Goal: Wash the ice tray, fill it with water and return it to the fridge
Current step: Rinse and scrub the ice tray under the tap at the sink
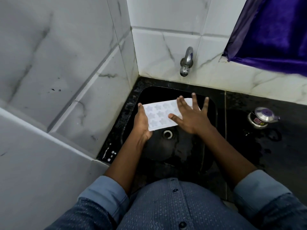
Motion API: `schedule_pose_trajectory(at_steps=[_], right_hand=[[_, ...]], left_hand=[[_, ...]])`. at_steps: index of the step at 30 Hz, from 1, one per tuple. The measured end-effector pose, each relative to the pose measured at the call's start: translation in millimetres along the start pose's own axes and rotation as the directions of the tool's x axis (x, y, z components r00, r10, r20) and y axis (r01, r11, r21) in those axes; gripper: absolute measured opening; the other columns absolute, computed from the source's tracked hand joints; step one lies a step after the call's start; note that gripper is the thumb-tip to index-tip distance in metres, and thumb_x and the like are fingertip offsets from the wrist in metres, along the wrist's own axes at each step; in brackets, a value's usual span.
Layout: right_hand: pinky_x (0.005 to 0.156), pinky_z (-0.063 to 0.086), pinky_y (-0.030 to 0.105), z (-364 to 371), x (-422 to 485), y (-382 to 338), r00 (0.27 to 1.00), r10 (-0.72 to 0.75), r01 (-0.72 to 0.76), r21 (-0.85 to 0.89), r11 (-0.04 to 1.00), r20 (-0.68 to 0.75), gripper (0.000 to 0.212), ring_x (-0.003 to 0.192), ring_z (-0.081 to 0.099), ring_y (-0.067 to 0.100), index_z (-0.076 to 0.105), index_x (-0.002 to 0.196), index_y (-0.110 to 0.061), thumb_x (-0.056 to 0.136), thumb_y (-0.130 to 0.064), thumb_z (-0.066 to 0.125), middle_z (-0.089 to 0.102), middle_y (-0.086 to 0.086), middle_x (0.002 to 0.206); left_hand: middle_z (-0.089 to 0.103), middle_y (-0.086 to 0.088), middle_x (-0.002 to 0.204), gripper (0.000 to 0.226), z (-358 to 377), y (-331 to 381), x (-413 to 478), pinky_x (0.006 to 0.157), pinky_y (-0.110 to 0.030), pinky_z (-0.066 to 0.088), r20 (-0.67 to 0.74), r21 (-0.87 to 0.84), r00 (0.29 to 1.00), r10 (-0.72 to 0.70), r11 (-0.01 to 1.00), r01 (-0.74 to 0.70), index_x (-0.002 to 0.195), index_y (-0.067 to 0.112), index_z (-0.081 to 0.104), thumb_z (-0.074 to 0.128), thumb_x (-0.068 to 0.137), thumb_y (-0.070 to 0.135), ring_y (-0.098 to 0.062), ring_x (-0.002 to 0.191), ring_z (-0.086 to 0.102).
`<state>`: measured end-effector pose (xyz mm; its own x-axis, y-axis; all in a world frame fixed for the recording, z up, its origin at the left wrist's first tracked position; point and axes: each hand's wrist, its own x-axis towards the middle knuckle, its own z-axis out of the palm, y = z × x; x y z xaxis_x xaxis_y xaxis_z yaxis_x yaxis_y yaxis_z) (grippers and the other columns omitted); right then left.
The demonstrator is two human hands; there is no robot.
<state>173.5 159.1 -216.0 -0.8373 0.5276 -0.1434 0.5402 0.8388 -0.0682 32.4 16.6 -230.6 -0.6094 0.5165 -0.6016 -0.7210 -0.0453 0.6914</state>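
Observation:
A white ice tray (pixel 159 113) with star-shaped cells is held flat over the black sink (pixel 181 153). My left hand (pixel 141 123) grips its left end, thumb on top. Spread flat, my right hand (pixel 191 115) lies over the tray's right half with fingers apart and hides that part. A metal tap (pixel 186 62) sticks out of the tiled wall just behind the sink. No water is seen running from it.
The sink's drain (pixel 168 133) shows below the tray. A steel pressure cooker (pixel 261 117) stands on the wet black counter (pixel 265 146) to the right. A purple curtain (pixel 272 34) hangs at the upper right. White tiled walls (pixel 66 72) close in on the left.

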Motion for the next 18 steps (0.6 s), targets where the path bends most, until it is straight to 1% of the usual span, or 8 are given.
schedule_pose_trajectory(at_steps=[3,6,8,11,13,15,16,18], right_hand=[[0.113,-0.026,0.071,4,-2,9,0.996,0.082,-0.082,0.035,0.996,0.022,0.114,0.157,-0.026,0.032,-0.004,0.168,-0.023,0.080,-0.096,-0.008,-0.009,-0.007,0.175],[0.114,-0.025,0.071,7,-2,-19,0.999,0.049,-0.049,0.070,0.996,0.004,0.119,0.157,-0.027,0.031,-0.004,0.168,-0.020,0.076,-0.097,-0.011,-0.009,-0.006,0.176],[0.113,-0.027,0.069,8,-3,-43,1.000,-0.025,0.025,0.087,0.996,0.002,0.117,0.156,-0.030,0.029,-0.005,0.167,-0.020,0.079,-0.096,-0.008,-0.012,-0.007,0.175],[0.113,-0.027,0.070,11,-8,-69,0.978,-0.205,0.207,0.059,0.977,-0.039,0.105,0.155,-0.033,0.029,-0.005,0.167,-0.023,0.087,-0.090,0.002,-0.010,-0.008,0.175],[0.113,-0.025,0.071,12,-9,-73,0.957,-0.281,0.284,0.027,0.959,-0.076,0.105,0.155,-0.033,0.029,-0.003,0.168,-0.025,0.085,-0.091,-0.004,-0.006,-0.010,0.176],[0.113,-0.026,0.071,8,-5,-63,0.961,-0.268,0.270,0.023,0.963,-0.074,0.108,0.154,-0.035,0.028,-0.005,0.167,-0.028,0.080,-0.092,-0.011,-0.007,-0.013,0.175],[0.113,-0.027,0.070,6,-1,-55,0.969,-0.236,0.238,0.027,0.971,-0.067,0.109,0.154,-0.035,0.028,-0.007,0.167,-0.028,0.079,-0.092,-0.013,-0.010,-0.015,0.174],[0.113,-0.027,0.070,4,6,-31,0.987,-0.150,0.152,0.022,0.988,-0.048,0.110,0.155,-0.033,0.030,-0.009,0.167,-0.027,0.078,-0.093,-0.013,-0.012,-0.014,0.174]], left_hand=[[0.081,-0.011,0.101,0.071,3,1,-5,0.069,-0.040,0.063,-0.007,0.019,1.000,0.002,1.000,-0.002,0.116,0.014,0.072,0.023,0.109,0.065,-0.031,0.088,0.080],[0.079,-0.014,0.112,0.075,10,-1,-4,0.077,-0.044,0.064,-0.027,0.036,1.000,0.002,0.999,-0.001,0.122,0.012,0.071,0.023,0.108,0.067,-0.034,0.097,0.077],[0.078,-0.016,0.116,0.078,13,-3,0,0.088,-0.048,0.063,-0.050,0.048,0.999,0.013,0.999,-0.011,0.128,0.010,0.070,0.025,0.107,0.069,-0.035,0.102,0.077],[0.080,-0.014,0.110,0.072,12,-1,-1,0.088,-0.045,0.063,-0.064,0.074,0.997,0.045,0.996,-0.040,0.115,0.012,0.074,0.032,0.106,0.069,-0.031,0.093,0.078],[0.080,-0.015,0.108,0.068,10,-1,2,0.086,-0.046,0.064,-0.102,0.100,0.993,0.063,0.994,-0.053,0.112,0.012,0.073,0.035,0.106,0.068,-0.030,0.093,0.079],[0.079,-0.014,0.115,0.073,7,0,4,0.094,-0.054,0.061,-0.071,0.070,0.996,0.053,0.996,-0.048,0.126,0.011,0.071,0.033,0.105,0.069,-0.034,0.103,0.077],[0.078,-0.015,0.119,0.075,7,2,2,0.094,-0.054,0.061,-0.040,0.059,0.998,0.044,0.997,-0.042,0.131,0.011,0.069,0.030,0.106,0.070,-0.035,0.106,0.077],[0.078,-0.016,0.118,0.074,5,5,-2,0.084,-0.048,0.063,-0.044,0.038,0.999,0.032,0.999,-0.031,0.126,0.012,0.070,0.026,0.107,0.068,-0.034,0.099,0.078]])
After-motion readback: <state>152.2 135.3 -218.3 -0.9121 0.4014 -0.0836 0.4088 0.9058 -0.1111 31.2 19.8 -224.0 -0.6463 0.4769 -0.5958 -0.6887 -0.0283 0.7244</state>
